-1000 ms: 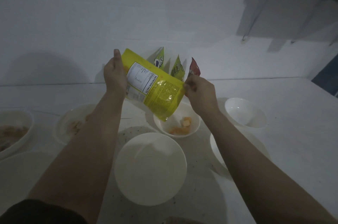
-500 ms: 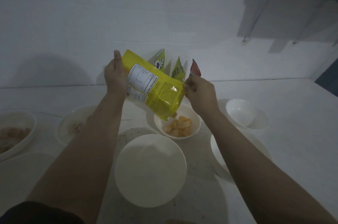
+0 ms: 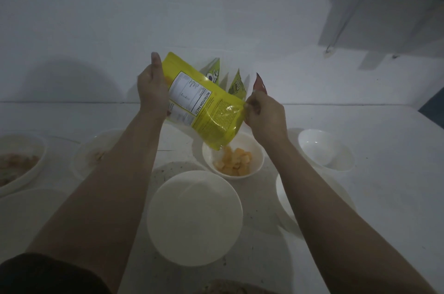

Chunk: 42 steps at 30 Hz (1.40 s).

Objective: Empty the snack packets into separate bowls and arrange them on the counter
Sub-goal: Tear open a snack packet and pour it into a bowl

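A yellow snack packet [image 3: 204,106] is tilted mouth-down over a small white bowl [image 3: 254,147]. My left hand [image 3: 151,92] grips its upper end; my right hand [image 3: 264,113] pinches its lower right corner. Orange snack pieces [image 3: 234,161] fill the bowl, and some are falling from the packet's mouth. Behind the packet, against the wall, stand two green packets [image 3: 213,72], [image 3: 237,84] and a red one [image 3: 259,82].
A big empty white bowl [image 3: 194,219] sits nearest me. An empty bowl [image 3: 326,149] stands at the right, another [image 3: 282,192] lies partly under my right arm. At the left are two bowls with snacks [image 3: 21,161], [image 3: 96,154]. The counter's right edge [image 3: 430,123] slants away.
The packet has tipped further and more orange pieces have dropped, so the bowl holds a bigger heap than a second ago. Both hands kept their grip.
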Available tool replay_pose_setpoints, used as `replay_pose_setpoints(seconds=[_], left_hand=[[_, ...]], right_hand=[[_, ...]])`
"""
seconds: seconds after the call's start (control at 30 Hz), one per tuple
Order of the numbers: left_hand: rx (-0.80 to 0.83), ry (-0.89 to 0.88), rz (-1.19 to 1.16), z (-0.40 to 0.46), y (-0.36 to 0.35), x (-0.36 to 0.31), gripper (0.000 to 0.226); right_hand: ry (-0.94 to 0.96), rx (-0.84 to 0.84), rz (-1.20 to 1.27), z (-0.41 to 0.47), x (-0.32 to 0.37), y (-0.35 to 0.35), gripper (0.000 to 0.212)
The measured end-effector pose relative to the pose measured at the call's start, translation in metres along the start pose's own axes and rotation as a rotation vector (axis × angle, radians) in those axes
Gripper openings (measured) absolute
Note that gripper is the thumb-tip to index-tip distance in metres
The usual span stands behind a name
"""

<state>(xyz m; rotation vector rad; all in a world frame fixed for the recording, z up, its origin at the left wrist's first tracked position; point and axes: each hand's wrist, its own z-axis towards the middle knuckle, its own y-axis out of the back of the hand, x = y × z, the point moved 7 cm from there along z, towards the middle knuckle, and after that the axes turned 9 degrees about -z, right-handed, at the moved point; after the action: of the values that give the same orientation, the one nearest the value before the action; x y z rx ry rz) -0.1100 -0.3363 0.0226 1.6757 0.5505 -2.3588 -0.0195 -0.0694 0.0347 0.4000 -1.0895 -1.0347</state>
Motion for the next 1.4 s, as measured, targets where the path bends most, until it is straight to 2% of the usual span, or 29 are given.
replay_pose_setpoints(seconds=[0.27, 0.5, 0.73, 0.97, 1.4], left_hand=[[-0.005, 0.020, 0.004, -0.001, 0.003, 0.000, 0.051], [-0.025, 0.011, 0.019, -0.005, 0.003, -0.009, 0.049], [-0.030, 0.008, 0.031, -0.004, 0.004, -0.011, 0.052], [-0.045, 0.019, 0.009, -0.008, 0.006, -0.014, 0.051], [-0.033, 0.032, -0.016, -0.016, 0.004, -0.021, 0.048]], right_hand=[[0.007, 0.009, 0.009, 0.002, 0.002, -0.001, 0.010], [0.026, -0.057, 0.024, 0.001, 0.006, 0.003, 0.009], [0.021, 0.012, 0.007, 0.000, 0.002, -0.002, 0.008], [0.064, 0.003, -0.077, -0.002, 0.010, 0.001, 0.007], [0.010, -0.015, 0.007, -0.002, 0.007, 0.000, 0.008]])
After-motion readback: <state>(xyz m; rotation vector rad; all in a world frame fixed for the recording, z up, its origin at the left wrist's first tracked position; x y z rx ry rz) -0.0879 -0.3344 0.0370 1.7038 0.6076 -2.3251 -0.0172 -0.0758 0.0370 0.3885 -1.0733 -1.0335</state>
